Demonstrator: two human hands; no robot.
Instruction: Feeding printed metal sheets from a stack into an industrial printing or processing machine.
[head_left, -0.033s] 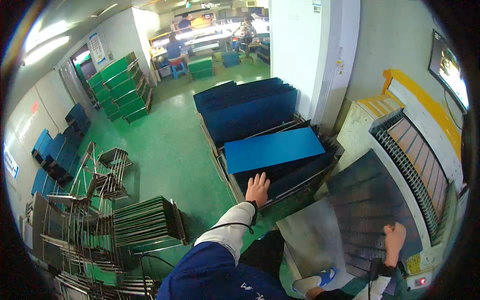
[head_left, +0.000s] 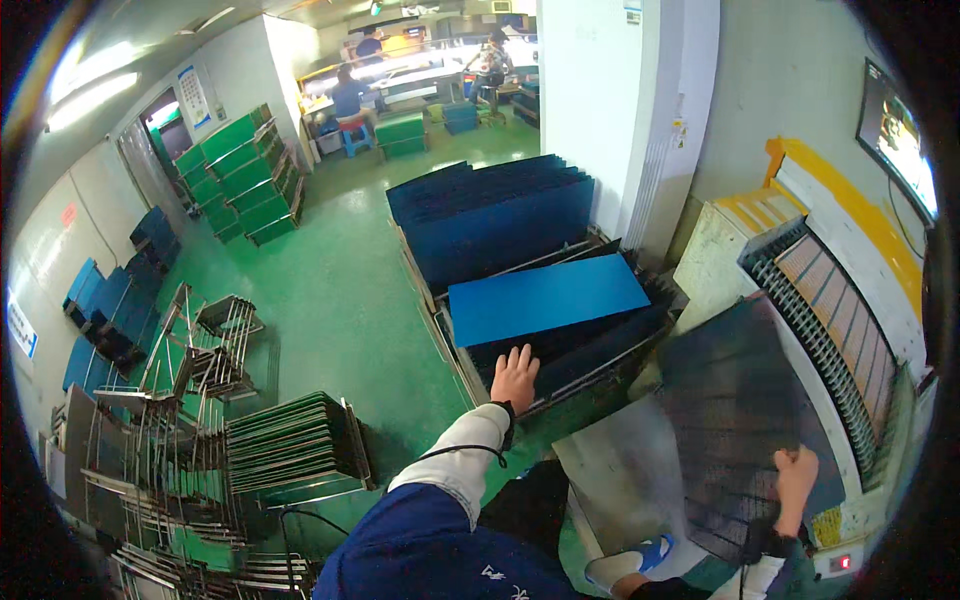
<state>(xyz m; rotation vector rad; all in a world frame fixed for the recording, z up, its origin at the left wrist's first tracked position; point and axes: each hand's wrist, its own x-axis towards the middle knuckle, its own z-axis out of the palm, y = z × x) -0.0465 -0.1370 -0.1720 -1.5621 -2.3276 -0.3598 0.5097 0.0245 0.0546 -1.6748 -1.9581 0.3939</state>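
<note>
My left hand (head_left: pixel 515 376) is open, fingers extended, at the near edge of a rack filled with dark blue panels. A bright blue panel (head_left: pixel 550 298) lies tilted on top of that rack, just beyond my fingertips. Whether the hand touches the panels beneath it, I cannot tell. On the right, the fingers of my right hand (head_left: pixel 797 485) are curled closed at the right edge of a large dark, thin panel (head_left: pixel 730 400) marked with faint lines. It stands slanted in front of a machine with a row of rollers (head_left: pixel 820 350).
Behind the near rack stand more upright dark blue panels (head_left: pixel 500 225). At left are metal racks (head_left: pixel 215 350) and a rack of upright green-edged boards (head_left: pixel 295 445). Stacked green crates (head_left: pixel 245 175) stand farther back. A grey metal sheet (head_left: pixel 625 470) slopes beside my foot.
My right hand has moved slightly to the right, and the dark panel's right edge has shifted and now bows away from the surface behind it. My left hand stays put.
</note>
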